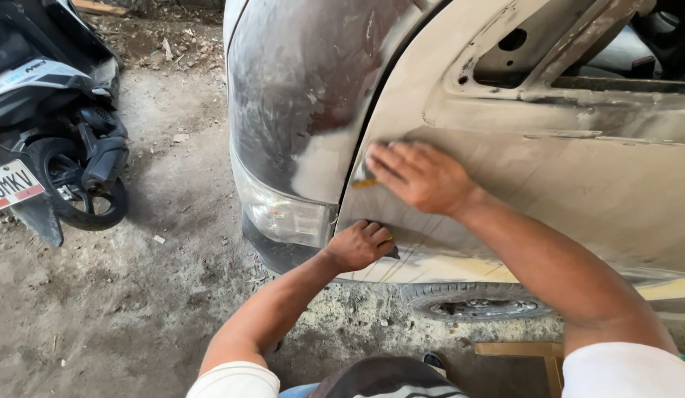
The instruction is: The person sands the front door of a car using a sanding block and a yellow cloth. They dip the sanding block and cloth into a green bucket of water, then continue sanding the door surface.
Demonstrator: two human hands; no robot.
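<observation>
Both hands are working on a sanded fender (564,184). Right hand (420,177) is pressing flat, fingers spread, on a small yellow-edged piece (363,181), mostly hidden. Just below it, left hand (359,245) is curling shut around a dark tool (392,253) against the panel. Headlight (283,214) is sitting left of both; tyre (475,304) beneath.

Dusty dirt ground (136,309) — parked scooter (55,140), car tyre (475,302), wooden frame (530,352).
</observation>
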